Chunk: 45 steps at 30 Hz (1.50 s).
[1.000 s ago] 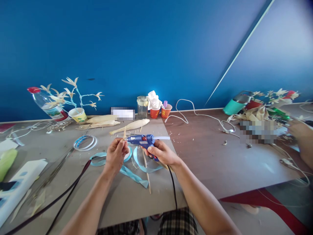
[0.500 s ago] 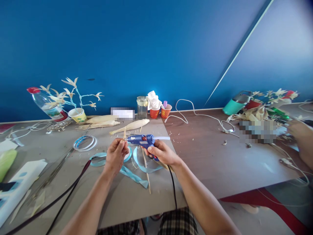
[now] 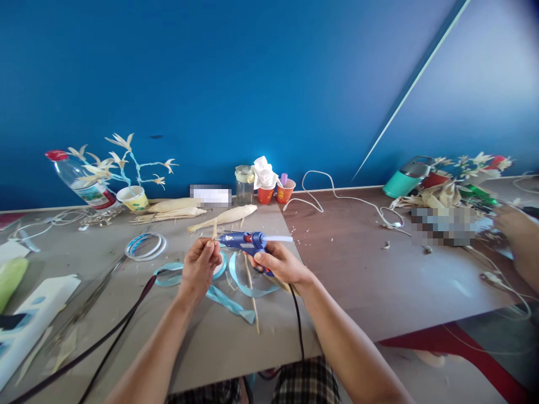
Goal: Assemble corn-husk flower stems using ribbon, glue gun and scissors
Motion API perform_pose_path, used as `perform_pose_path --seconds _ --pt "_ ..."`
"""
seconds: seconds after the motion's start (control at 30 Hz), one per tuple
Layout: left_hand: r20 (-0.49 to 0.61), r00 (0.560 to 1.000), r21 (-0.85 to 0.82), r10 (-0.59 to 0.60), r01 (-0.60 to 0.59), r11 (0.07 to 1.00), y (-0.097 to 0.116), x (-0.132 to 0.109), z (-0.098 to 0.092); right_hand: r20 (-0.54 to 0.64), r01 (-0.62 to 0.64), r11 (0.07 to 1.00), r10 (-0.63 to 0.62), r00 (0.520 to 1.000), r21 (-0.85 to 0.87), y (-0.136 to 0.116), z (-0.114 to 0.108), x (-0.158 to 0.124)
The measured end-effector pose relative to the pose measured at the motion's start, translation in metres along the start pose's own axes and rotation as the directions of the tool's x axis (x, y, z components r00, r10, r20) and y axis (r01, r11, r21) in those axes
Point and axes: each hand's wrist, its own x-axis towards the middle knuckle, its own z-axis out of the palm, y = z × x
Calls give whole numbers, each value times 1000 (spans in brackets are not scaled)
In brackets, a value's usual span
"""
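My right hand (image 3: 280,262) is wrapped round the handle of a blue hot glue gun (image 3: 242,241), with a pale glue stick (image 3: 278,238) jutting from its back. The nozzle points left and meets the fingertips of my left hand (image 3: 200,266). Those fingers pinch a small pale strip of husk (image 3: 215,229) that stands up at the nozzle tip; its lower end is hidden. Under the hands lie light blue ribbon (image 3: 229,304) and a thin stick (image 3: 255,308). A black cord (image 3: 298,320) hangs from the gun.
Dried husks (image 3: 227,216), a ribbon roll (image 3: 146,247) and a cup with husk flowers (image 3: 133,197) lie beyond my hands. A tilted bottle (image 3: 90,188) stands left, above a white power strip (image 3: 36,314). Red cups (image 3: 285,191) line the wall. Another person's hand (image 3: 520,235) is far right.
Almost nothing differs. Both hands, the glue gun and the husk strip hold the same position; the view has shifted very slightly.
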Motion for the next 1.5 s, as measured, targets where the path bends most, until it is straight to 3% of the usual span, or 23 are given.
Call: perform_pose_path --seconds 0.6,0.83,0.97,1.03,1.2,1.5 --pt "-5 1000 3 7 -7 1000 2 -1 2 -1 -55 997 55 998 45 -1 -1 -3" --pt "-3 1000 21 -15 15 1000 3 -1 2 -65 -6 977 21 998 215 1 -6 -6" --pt "4 998 -9 -58 58 998 4 -1 2 -144 16 986 8 990 165 0 -6 -4" --pt "9 997 -35 -77 77 996 4 0 1 -261 -7 997 27 965 78 1 -4 -1" --pt "27 993 -92 -119 121 988 3 2 0 -522 -62 982 -40 852 -176 7 -4 7" --pt "77 981 -102 -176 183 978 8 -1 4 -643 -181 934 -65 763 -309 17 -13 9"
